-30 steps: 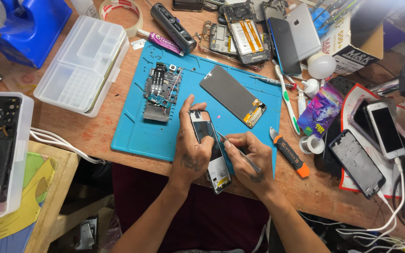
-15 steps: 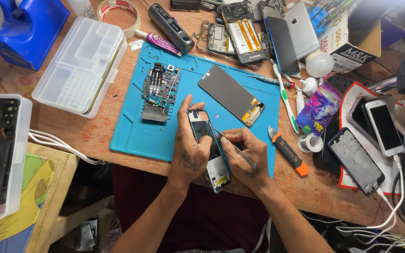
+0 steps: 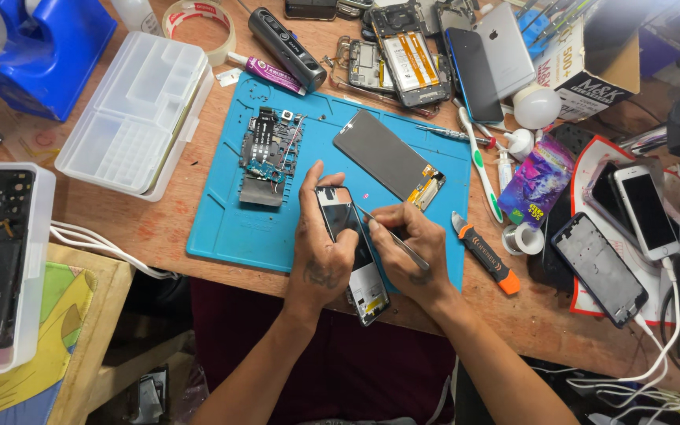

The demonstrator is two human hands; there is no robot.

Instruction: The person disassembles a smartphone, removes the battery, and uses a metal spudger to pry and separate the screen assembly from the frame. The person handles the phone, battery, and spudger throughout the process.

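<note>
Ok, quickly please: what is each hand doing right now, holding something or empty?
Left hand: closed around the opened phone, holding it.
Right hand: closed, holding thin metal tweezers pointed at the phone.

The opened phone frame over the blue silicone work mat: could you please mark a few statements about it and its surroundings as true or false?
1. The left hand grips the opened dark phone frame. True.
2. The right hand holds an orange-handled knife. False: it holds thin metal tweezers; the orange-and-black knife lies on the wooden bench beside the blue silicone mat.
3. A detached dark screen panel lies on the mat. True.
4. The clear plastic compartment box sits on the mat. False: it rests on the bench, left of it.
</note>
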